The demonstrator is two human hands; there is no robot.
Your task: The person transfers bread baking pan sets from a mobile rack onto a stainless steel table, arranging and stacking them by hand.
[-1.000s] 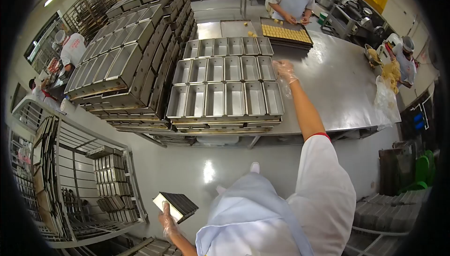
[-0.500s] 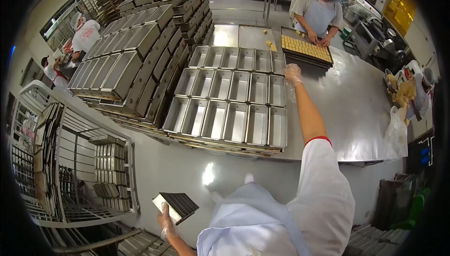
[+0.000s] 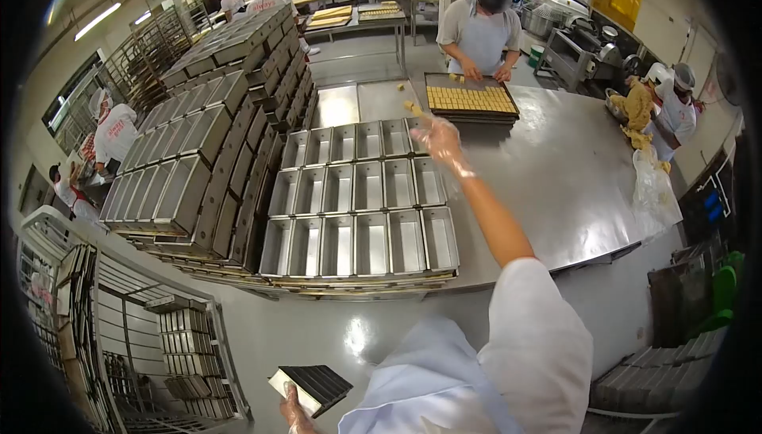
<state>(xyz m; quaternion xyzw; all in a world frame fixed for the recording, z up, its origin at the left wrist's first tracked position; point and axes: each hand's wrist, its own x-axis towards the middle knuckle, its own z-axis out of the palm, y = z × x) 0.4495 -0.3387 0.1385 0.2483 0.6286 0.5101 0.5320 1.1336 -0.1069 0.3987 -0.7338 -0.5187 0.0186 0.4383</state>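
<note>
In my gloved left hand (image 3: 295, 410), at the bottom of the view, is a dark ribbed baking pan (image 3: 317, 386) with a pale side; my fingers are closed on that side. My right hand (image 3: 438, 142), in a clear plastic glove, reaches over the far right corner of the joined loaf pans (image 3: 339, 233). Its fingers look stretched out, with the tips by a small yellow dough piece (image 3: 412, 107). Whether they touch it I cannot tell. The loaf pans lie in three rows, open side up, with bare insides.
Across the metal table (image 3: 556, 164), a person (image 3: 480, 29) works over a tray (image 3: 470, 99) of small yellow pieces. Tall pan stacks (image 3: 171, 172) stand left. A wire rack (image 3: 131, 315) is at lower left. Dough (image 3: 635, 112) and a plastic bag (image 3: 657, 184) lie at the right.
The view has tilted up and shifted right. My right hand has moved from beside the pans' right edge to over their far corner, near the yellow piece. My left hand keeps its baking pan.
</note>
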